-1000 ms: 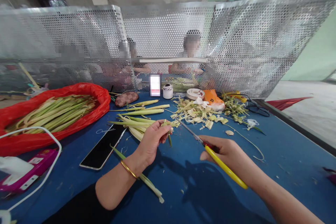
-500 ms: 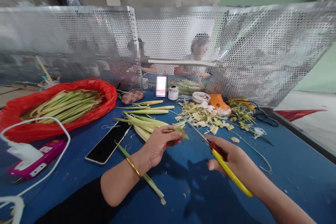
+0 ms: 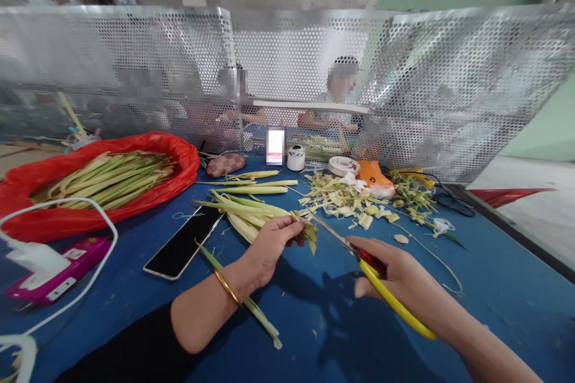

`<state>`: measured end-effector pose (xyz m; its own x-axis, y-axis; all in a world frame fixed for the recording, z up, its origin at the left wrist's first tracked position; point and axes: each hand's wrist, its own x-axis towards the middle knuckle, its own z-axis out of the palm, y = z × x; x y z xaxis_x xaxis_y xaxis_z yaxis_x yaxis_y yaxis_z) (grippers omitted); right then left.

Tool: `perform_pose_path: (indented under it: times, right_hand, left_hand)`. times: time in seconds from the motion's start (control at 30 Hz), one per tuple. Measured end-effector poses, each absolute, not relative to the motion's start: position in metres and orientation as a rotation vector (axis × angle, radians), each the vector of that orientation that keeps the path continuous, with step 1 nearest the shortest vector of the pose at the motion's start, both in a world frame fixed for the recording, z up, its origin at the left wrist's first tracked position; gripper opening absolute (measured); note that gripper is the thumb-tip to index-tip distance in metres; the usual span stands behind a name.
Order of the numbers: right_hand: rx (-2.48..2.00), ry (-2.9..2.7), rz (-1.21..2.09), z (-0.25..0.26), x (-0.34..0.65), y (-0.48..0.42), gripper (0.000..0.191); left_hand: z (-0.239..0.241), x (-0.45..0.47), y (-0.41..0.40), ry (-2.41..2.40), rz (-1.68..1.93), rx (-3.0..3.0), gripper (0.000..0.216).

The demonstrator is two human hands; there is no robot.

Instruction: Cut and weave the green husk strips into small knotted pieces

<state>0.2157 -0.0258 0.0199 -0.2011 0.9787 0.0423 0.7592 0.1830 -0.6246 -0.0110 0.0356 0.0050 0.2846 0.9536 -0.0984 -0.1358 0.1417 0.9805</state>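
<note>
the left hand [image 3: 275,244] is pinching leafy bits [image 3: 311,236] mid-frame, and the right hand [image 3: 398,266] is gripping scissors [image 3: 381,287] at lower right

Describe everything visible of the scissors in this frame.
The scissors have slim, grey, metal-looking blades and a long yellow handle with red on its inner side. The right grip holds them above the blue table, blades pointing forward and left, handle slanting back to the right. Their tips sit close to the leafy piece in the left grip; whether they touch cannot be made out, nor how far the blades are parted.
</note>
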Motion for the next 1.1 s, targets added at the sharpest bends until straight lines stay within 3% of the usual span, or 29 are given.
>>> perform_pose_path:
  times: [0.4,0.73,1.1]
  right_hand:
    - [-1.562,-2.075,0.724,0.024,0.213,-0.029,0.05]
    - [-1.501,-2.075,0.852,0.021,0.211,-0.029,0.026]
    - [-1.563,-2.091,0.877,0.025,0.207,-0.03,0.019]
  left_hand:
    - [0.016,-0.007,0.028,0.882,0.826,1.328,0.025]
    - [0.012,-0.007,0.029,0.911,0.807,1.341,0.025]
    - [0.013,-0.008,0.029,0.876,0.815,1.366,0.027]
